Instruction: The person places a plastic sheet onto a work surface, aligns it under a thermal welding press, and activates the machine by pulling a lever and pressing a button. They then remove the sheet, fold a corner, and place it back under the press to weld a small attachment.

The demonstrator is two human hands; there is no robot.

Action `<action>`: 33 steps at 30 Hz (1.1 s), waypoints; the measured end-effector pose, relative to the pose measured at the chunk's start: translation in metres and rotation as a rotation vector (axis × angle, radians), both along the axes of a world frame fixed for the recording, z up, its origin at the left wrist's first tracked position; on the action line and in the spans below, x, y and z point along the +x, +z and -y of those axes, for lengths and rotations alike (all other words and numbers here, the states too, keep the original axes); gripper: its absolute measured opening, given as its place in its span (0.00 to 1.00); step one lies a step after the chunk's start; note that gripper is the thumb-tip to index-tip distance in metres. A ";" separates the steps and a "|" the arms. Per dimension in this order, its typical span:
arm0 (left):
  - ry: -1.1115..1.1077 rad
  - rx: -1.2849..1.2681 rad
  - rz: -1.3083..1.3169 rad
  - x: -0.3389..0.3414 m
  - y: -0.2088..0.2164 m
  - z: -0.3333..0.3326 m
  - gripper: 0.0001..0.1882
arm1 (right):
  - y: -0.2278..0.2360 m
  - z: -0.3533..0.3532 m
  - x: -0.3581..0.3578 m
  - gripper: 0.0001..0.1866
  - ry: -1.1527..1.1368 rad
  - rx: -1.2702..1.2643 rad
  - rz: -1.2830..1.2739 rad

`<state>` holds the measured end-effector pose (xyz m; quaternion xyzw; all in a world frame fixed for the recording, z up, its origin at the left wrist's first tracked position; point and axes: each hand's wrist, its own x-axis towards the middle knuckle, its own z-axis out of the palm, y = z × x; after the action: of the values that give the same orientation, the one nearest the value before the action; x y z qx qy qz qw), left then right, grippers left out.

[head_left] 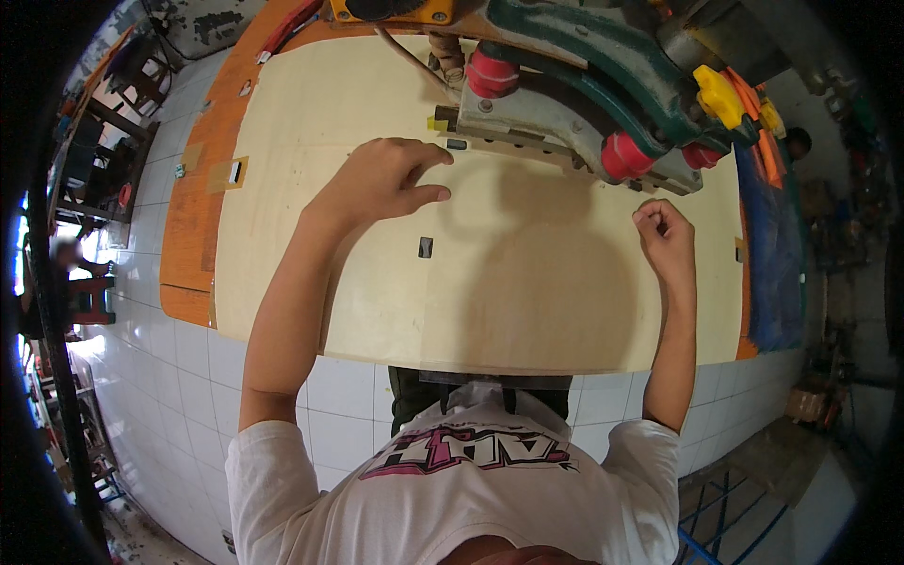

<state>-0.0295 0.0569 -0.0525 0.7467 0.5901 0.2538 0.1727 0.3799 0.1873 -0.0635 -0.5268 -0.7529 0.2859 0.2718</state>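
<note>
My left hand (pixel 377 181) is above the cream sheet (pixel 311 104) covering the table, its thumb and fingers apart and nothing between them. Its fingertips are close to a small dark rectangular piece (pixel 457 145) lying beside the machine. Nearer me on the sheet is a second small dark piece (pixel 426 248) with a grey face. My right hand (pixel 669 240) is closed, fingers curled and thumb against them, just in front of the machine's right end; whatever it may hold is hidden. The machine (pixel 556 122) has a grey metal body, a dark green curved frame and red round knobs.
Orange-brown wooden tabletop (pixel 188 254) shows along the left edge. A yellow-handled tool (pixel 718 97) and orange-handled tools (pixel 767 155) are at the far right, above blue material (pixel 777 254). A yellow device (pixel 391 9) stands at the back. A red stool (pixel 91 299) is on the floor to the left.
</note>
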 end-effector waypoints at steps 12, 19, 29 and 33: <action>0.010 0.018 0.090 -0.001 -0.001 -0.001 0.18 | -0.002 -0.001 0.000 0.04 -0.010 0.017 -0.024; -0.004 -0.033 0.077 -0.005 -0.001 -0.001 0.20 | 0.000 0.000 -0.002 0.04 0.009 0.045 -0.013; 0.014 -0.022 0.110 -0.002 0.001 -0.001 0.18 | -0.005 -0.002 0.004 0.04 -0.001 0.012 -0.022; 0.017 -0.024 0.102 -0.005 -0.001 0.000 0.18 | -0.007 -0.003 0.002 0.04 -0.001 0.034 -0.026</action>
<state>-0.0340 0.0566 -0.0532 0.7255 0.5899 0.2861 0.2092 0.3819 0.1904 -0.0702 -0.5185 -0.7539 0.2798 0.2908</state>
